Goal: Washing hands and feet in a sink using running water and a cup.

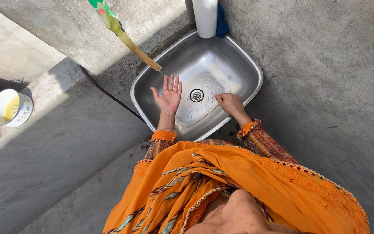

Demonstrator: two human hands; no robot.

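Over the steel basin, square with rounded corners and set in rough grey concrete, the left hand spreads open, palm up, below a yellowish hose; the right hand, loosely curled and holding nothing, rests near the round drain

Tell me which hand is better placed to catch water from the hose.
Left hand: it is open, palm up, just below the yellow hose mouth. The right hand lies curled beyond the drain.

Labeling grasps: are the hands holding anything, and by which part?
Nothing held. Left hand is open, palm up, over the sink; right hand rests on its bottom.
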